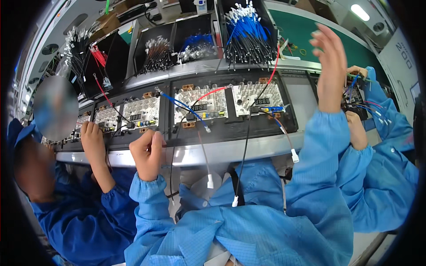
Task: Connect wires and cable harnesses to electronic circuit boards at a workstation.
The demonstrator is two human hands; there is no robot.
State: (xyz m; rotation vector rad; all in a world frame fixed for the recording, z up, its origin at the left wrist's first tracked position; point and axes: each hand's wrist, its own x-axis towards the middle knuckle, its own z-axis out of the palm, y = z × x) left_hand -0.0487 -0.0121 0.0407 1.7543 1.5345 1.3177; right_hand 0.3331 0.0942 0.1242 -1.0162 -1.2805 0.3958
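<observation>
My left hand (147, 153) is closed in a fist, thumb uppermost, at the near metal rail (213, 153) below the black fixture. Its palm is hidden, so I cannot tell what it holds, if anything. Raised at the right, my right hand (330, 66) has its fingers stretched and a little apart, with nothing seen in it. Between the hands, a circuit board (202, 99) and another circuit board (253, 95) lie in the black fixture (213, 128). Red, blue, black and brown wires run from them. White connectors (210, 181) hang over the rail.
Behind the line, black bins hold blue-and-black wires (248, 33), brown-and-black wires (155, 53) and red wires (98, 55). A co-worker's hand (92, 135) is at a board on the left. Another co-worker's hands (356, 128) handle wires at the right. A green surface (306, 33) lies behind.
</observation>
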